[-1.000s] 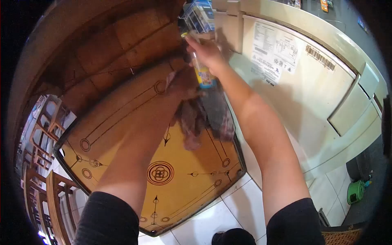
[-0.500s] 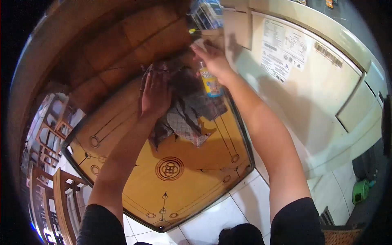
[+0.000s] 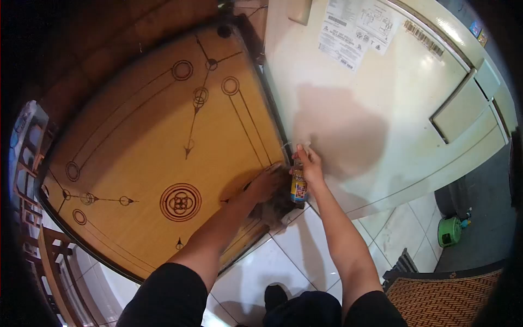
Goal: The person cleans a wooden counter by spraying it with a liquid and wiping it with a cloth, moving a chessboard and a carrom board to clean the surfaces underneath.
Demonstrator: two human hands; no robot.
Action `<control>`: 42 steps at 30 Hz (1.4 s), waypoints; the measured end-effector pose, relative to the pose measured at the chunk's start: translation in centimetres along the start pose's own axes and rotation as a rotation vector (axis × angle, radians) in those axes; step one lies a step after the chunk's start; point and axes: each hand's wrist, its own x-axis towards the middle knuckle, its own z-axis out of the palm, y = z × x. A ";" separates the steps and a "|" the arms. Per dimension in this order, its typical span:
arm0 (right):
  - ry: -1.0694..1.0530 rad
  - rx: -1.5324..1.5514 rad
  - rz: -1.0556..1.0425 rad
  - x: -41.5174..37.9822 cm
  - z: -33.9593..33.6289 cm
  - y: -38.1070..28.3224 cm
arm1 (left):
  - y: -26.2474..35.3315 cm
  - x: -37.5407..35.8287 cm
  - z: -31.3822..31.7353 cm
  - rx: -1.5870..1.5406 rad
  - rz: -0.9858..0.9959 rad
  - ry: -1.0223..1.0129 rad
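A wooden carrom board [image 3: 136,147] with printed circles and lines leans in front of me. At its right edge my left hand [image 3: 265,185] presses a dark, crumpled cloth [image 3: 279,206]; its fingers are blurred and partly in shadow. Just to the right, my right hand [image 3: 311,168] is wrapped round the neck of a spray bottle [image 3: 298,188] with a yellow and blue label. The bottle is upright, close beside the cloth and the board's edge.
A white appliance [image 3: 348,125] with paper labels stands close on the right. Wooden furniture [image 3: 60,267] is at the lower left. A green round object [image 3: 449,231] and a woven brown surface [image 3: 447,297] lie at the lower right, on and near white floor tiles [image 3: 305,250].
The view has shifted. My left hand and the cloth have moved from the board's upper part to its right edge. My right hand has come along with the spray bottle.
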 end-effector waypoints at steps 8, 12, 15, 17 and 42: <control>-0.010 0.001 -0.093 1.6 -1.0 0.6 | -3.9 -2.3 -4.8 0.064 -0.585 0.063; 0.020 0.072 -0.068 -1.8 -2.9 1.4 | -8.2 1.2 -7.1 0.063 -0.651 0.150; -0.021 -0.003 -0.046 -3.7 -5.5 2.5 | -5.2 3.7 -6.6 0.103 -0.704 0.123; 0.009 -0.003 -0.049 -5.0 -6.4 3.1 | -1.4 4.4 -3.9 0.034 -0.546 0.004; -1.223 -0.095 -0.182 -15.0 37.2 -13.7 | -3.0 -45.2 -13.7 -0.067 -1.457 1.354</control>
